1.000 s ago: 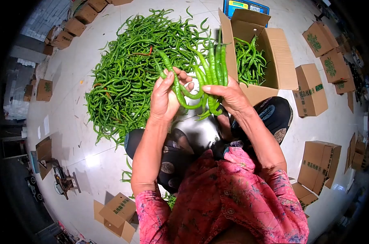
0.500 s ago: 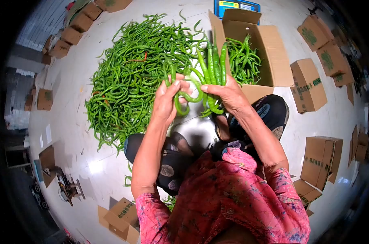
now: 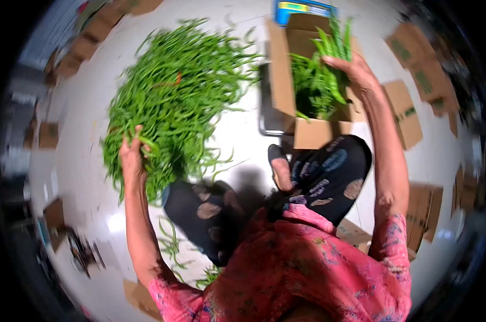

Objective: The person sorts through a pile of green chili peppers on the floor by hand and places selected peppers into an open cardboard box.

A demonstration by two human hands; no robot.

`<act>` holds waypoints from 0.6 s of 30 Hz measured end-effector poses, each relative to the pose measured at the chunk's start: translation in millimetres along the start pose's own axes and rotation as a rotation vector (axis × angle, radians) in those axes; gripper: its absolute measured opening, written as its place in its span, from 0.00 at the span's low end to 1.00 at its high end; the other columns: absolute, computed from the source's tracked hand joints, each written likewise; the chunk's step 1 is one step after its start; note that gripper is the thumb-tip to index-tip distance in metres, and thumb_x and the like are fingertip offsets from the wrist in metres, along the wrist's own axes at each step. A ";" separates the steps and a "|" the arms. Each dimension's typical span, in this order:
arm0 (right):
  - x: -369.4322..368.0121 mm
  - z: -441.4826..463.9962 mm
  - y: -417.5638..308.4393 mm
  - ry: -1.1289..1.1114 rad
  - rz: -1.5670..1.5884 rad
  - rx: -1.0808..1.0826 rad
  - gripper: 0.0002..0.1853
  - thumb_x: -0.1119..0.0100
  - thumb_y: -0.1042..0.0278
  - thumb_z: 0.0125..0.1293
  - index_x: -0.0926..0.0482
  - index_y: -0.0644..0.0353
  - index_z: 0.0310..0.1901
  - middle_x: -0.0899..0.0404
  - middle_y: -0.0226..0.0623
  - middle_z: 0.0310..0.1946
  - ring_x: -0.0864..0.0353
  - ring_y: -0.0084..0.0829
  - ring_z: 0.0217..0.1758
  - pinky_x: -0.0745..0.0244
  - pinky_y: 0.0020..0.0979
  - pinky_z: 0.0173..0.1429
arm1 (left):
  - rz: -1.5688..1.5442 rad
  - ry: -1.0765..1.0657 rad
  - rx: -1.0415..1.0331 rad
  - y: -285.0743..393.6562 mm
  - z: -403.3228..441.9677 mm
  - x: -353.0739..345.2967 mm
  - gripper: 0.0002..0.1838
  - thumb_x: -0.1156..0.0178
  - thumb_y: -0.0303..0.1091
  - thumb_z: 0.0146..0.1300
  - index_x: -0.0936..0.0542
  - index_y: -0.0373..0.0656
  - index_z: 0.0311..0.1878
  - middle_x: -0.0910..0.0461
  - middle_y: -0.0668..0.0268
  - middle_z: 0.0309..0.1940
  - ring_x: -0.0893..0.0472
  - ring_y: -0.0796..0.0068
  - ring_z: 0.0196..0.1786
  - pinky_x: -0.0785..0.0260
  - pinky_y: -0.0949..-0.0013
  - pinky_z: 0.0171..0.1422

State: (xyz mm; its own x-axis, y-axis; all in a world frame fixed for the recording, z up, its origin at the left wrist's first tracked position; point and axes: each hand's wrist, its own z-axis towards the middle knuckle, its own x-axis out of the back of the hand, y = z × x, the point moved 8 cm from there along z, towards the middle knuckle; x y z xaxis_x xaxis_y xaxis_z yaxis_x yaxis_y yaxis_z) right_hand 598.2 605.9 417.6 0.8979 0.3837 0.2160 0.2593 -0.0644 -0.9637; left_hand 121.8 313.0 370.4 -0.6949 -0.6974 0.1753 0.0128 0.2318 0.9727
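Note:
My right hand (image 3: 356,74) is closed around a bunch of long green chili peppers (image 3: 334,45), tips pointing away from me, above the right side of an open cardboard box (image 3: 310,132). More green chili peppers (image 3: 313,88) lie inside that box. Out to the left, my left hand (image 3: 132,155) is over the near-left edge of a large pile of green chili peppers (image 3: 189,91). A curved, lighter green chili pepper (image 3: 150,145) shows at its fingers, which look closed on it, though motion blurs them.
The box stands on a dark-edged platform (image 3: 271,126), with a blue scale display (image 3: 302,9) behind. Loose peppers (image 3: 170,244) lie on the floor by my left knee. Cardboard boxes (image 3: 403,115) stand to the right, others (image 3: 84,48) at far left.
My hands have moved apart from the middle. The right one carried its bunch of chili peppers over the box; the left one swung left and down to the pile's edge.

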 end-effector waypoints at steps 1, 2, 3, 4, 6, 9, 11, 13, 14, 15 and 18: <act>-1.4 5.2 10.8 0.035 -0.123 -0.035 0.26 0.32 0.54 0.58 0.24 0.63 0.53 0.19 0.37 0.42 0.21 0.28 0.43 0.27 0.32 0.51 | -0.024 0.028 0.082 -31.1 -0.8 23.1 0.18 0.43 0.36 0.67 0.25 0.41 0.58 0.27 0.73 0.21 0.30 0.86 0.21 0.42 0.82 0.22; -3.7 10.4 26.1 0.045 -0.242 -0.056 0.27 0.34 0.51 0.59 0.24 0.64 0.53 0.20 0.35 0.43 0.25 0.27 0.47 0.32 0.32 0.56 | 0.081 0.042 0.107 -61.4 -0.8 52.4 0.18 0.43 0.36 0.67 0.25 0.42 0.59 0.27 0.73 0.21 0.30 0.85 0.22 0.42 0.80 0.23; -0.7 33.3 52.1 -0.065 -0.390 -0.023 0.32 0.34 0.48 0.59 0.26 0.63 0.57 0.21 0.38 0.46 0.25 0.27 0.49 0.32 0.32 0.57 | 0.087 0.077 0.166 -77.1 -12.0 71.4 0.17 0.44 0.37 0.68 0.24 0.43 0.58 0.27 0.73 0.21 0.30 0.84 0.23 0.42 0.78 0.24; 5.6 43.2 70.5 -0.037 -0.490 -0.003 0.36 0.35 0.47 0.60 0.30 0.64 0.63 0.23 0.41 0.51 0.26 0.29 0.54 0.33 0.33 0.60 | 0.083 0.162 0.226 -86.0 -28.8 88.1 0.17 0.45 0.36 0.68 0.24 0.43 0.57 0.26 0.73 0.22 0.30 0.85 0.24 0.42 0.78 0.24; 23.9 63.1 125.0 -0.015 -0.425 -0.127 0.38 0.38 0.46 0.64 0.36 0.62 0.68 0.29 0.40 0.62 0.29 0.31 0.63 0.37 0.30 0.65 | 0.061 0.191 0.235 -128.2 -45.9 141.0 0.17 0.46 0.33 0.68 0.26 0.39 0.57 0.25 0.70 0.25 0.29 0.83 0.25 0.39 0.78 0.25; -4.2 48.2 111.3 -0.218 -0.414 -0.008 0.34 0.40 0.49 0.65 0.33 0.63 0.66 0.30 0.39 0.63 0.33 0.31 0.66 0.41 0.33 0.68 | -0.027 0.322 0.323 -166.6 -89.3 206.4 0.16 0.51 0.28 0.69 0.27 0.34 0.57 0.25 0.67 0.27 0.28 0.82 0.24 0.37 0.79 0.24; -27.3 40.0 97.1 -0.243 -0.439 -0.055 0.32 0.41 0.50 0.66 0.32 0.63 0.65 0.29 0.39 0.62 0.33 0.31 0.66 0.41 0.34 0.68 | -0.057 0.408 0.375 -196.9 -120.2 244.1 0.16 0.52 0.27 0.69 0.28 0.33 0.57 0.25 0.67 0.27 0.29 0.81 0.24 0.36 0.79 0.23; -55.5 22.9 81.6 -0.292 -0.423 -0.078 0.31 0.41 0.50 0.67 0.32 0.63 0.65 0.29 0.39 0.61 0.32 0.31 0.65 0.40 0.33 0.68 | -0.123 0.472 0.424 -222.2 -149.9 267.7 0.15 0.52 0.27 0.69 0.28 0.33 0.57 0.25 0.65 0.28 0.29 0.80 0.23 0.35 0.79 0.23; -65.3 17.3 76.7 -0.320 -0.439 -0.075 0.31 0.42 0.51 0.67 0.31 0.63 0.65 0.28 0.39 0.61 0.31 0.31 0.65 0.40 0.33 0.68 | -0.128 0.513 0.457 -238.8 -162.5 278.3 0.14 0.52 0.27 0.69 0.27 0.34 0.55 0.24 0.65 0.28 0.29 0.80 0.22 0.34 0.79 0.22; -71.3 13.8 73.6 -0.342 -0.458 -0.072 0.30 0.42 0.51 0.67 0.31 0.63 0.65 0.28 0.39 0.60 0.31 0.31 0.64 0.40 0.32 0.68 | -0.144 0.545 0.484 -254.0 -172.9 287.7 0.13 0.52 0.27 0.70 0.27 0.35 0.54 0.24 0.64 0.28 0.29 0.79 0.22 0.34 0.79 0.21; -82.9 10.1 71.6 -0.393 -0.475 -0.021 0.30 0.42 0.51 0.68 0.31 0.63 0.64 0.27 0.38 0.59 0.28 0.31 0.61 0.37 0.32 0.66 | -0.169 0.551 0.569 -282.2 -197.2 299.9 0.13 0.52 0.28 0.71 0.27 0.35 0.54 0.24 0.64 0.30 0.28 0.78 0.24 0.34 0.78 0.22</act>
State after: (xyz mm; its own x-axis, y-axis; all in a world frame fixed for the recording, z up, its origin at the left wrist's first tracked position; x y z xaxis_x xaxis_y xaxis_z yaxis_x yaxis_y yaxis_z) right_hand 538.8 578.8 329.1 0.4852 0.6857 0.5426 0.6094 0.1798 -0.7722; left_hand 51.6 -95.4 178.5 -0.1986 -0.9533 0.2275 -0.5316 0.2998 0.7922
